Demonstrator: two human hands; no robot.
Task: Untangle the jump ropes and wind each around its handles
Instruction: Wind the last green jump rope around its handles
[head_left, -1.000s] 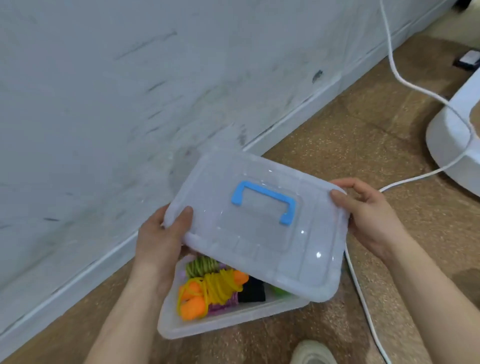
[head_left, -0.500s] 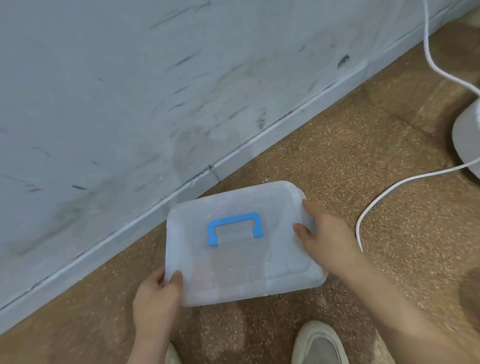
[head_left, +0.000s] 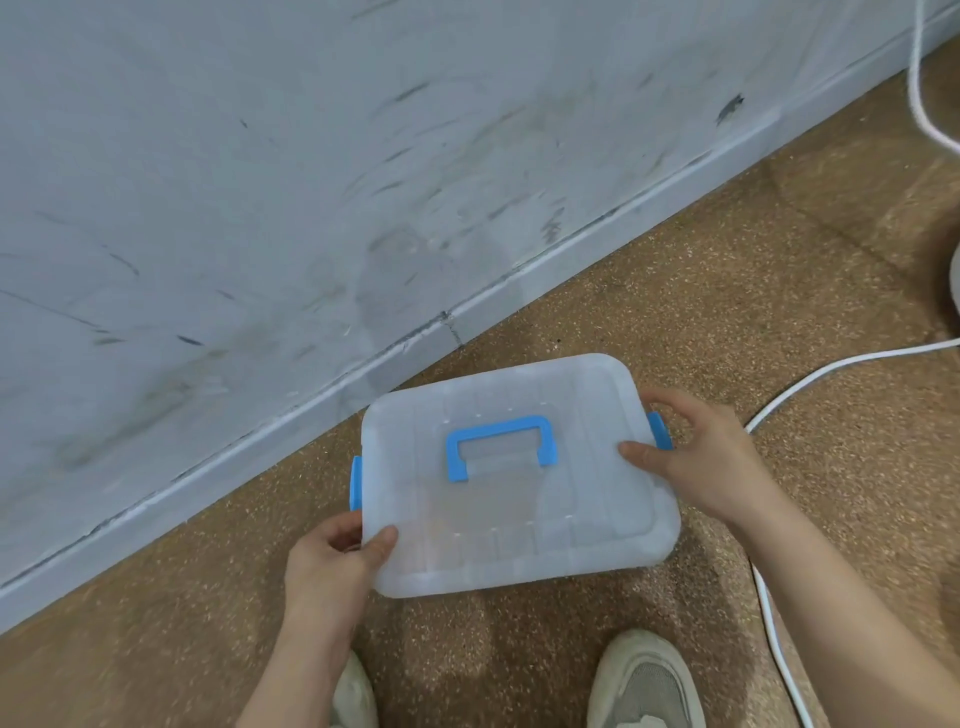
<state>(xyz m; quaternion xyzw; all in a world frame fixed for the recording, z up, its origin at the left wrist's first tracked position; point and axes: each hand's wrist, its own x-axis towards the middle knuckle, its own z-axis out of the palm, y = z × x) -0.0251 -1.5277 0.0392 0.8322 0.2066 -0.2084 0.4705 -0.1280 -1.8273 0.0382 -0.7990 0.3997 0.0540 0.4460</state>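
Closed since a second ago, the box sits on the speckled brown floor by a scuffed grey wall, jump ropes hidden inside; left hand grips its near corner, right hand its side.

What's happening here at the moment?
A person stands over a translucent storage box on the floor by the wall. The left hand grips the lid at its near left corner; the right hand grips its right edge beside a blue latch. The lid, with its blue handle, covers the box, so no jump ropes are visible.
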